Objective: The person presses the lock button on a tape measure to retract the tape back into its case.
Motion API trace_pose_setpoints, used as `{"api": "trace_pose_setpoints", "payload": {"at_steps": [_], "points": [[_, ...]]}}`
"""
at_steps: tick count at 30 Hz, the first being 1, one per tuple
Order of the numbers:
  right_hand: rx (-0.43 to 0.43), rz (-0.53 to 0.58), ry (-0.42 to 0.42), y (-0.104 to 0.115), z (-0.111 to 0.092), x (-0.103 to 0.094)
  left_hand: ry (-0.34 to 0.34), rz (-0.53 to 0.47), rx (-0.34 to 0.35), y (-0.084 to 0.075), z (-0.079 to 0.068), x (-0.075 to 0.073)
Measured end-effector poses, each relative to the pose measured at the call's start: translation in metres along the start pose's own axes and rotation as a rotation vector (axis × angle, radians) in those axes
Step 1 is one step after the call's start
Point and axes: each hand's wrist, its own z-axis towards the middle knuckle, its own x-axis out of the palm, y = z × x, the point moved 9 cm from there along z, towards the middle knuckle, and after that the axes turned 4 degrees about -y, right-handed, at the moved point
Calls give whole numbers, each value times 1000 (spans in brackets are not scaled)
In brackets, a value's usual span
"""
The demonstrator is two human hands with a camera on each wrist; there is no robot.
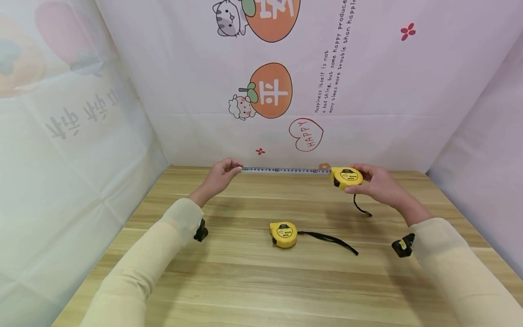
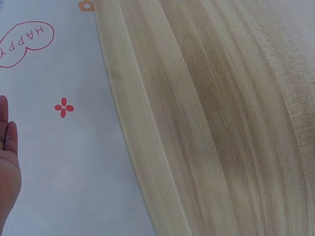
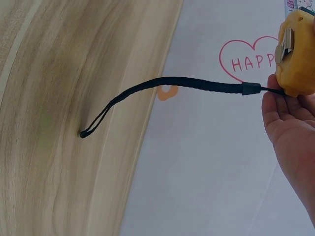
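In the head view my right hand (image 1: 377, 184) grips a yellow tape measure (image 1: 346, 177) near the table's back edge. Its blade (image 1: 286, 170) is drawn out to the left in a straight line along that edge. My left hand (image 1: 220, 175) pinches the blade's free end between thumb and fingers. A black wrist strap (image 3: 182, 81) dangles from the held tape measure, past the right hand (image 3: 295, 132) in the right wrist view. Only part of the left hand (image 2: 7, 162) shows at the left border of the left wrist view, and the blade is out of sight there.
A second yellow tape measure (image 1: 283, 235) lies on the wooden table (image 1: 229, 281), its black strap (image 1: 328, 238) stretched to the right. A white printed cloth (image 1: 196, 91) stands as a wall behind the table, with more cloth on both sides.
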Motion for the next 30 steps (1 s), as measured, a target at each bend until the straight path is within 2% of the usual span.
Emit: {"api": "trace_pose_setpoints", "payload": {"at_steps": [8,30], "points": [[8,0,2,2,0,2,-4,-16,24,-2,1,2],[11,19,11,3,4,7,2,-19,26,-4,0,6]]}}
